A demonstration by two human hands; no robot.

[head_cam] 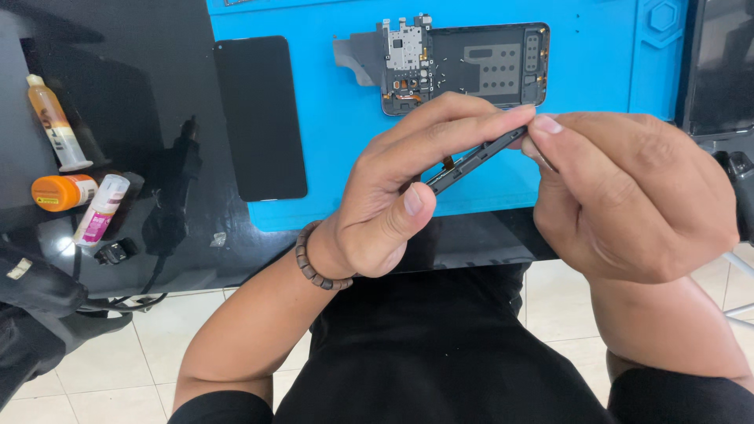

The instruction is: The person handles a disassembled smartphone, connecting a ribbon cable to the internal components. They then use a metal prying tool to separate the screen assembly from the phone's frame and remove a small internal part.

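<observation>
Thin dark phone frame (471,161), seen edge-on, long and narrow, tilted with its right end higher, held up in the air between both hands, above the near edge of the blue mat, small copper-coloured tab showing along its upper edge

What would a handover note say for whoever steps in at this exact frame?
Left hand: grips a thin dark phone part edge-on, above the blue mat.
Right hand: fingertips pinch at the part's upper end.
On the mat: opened phone body with its circuit board exposed, and a black screen panel lying flat.
Left on the dark table: small bottles.
Done: phone is opened. Left: the held part is not set down.
</observation>
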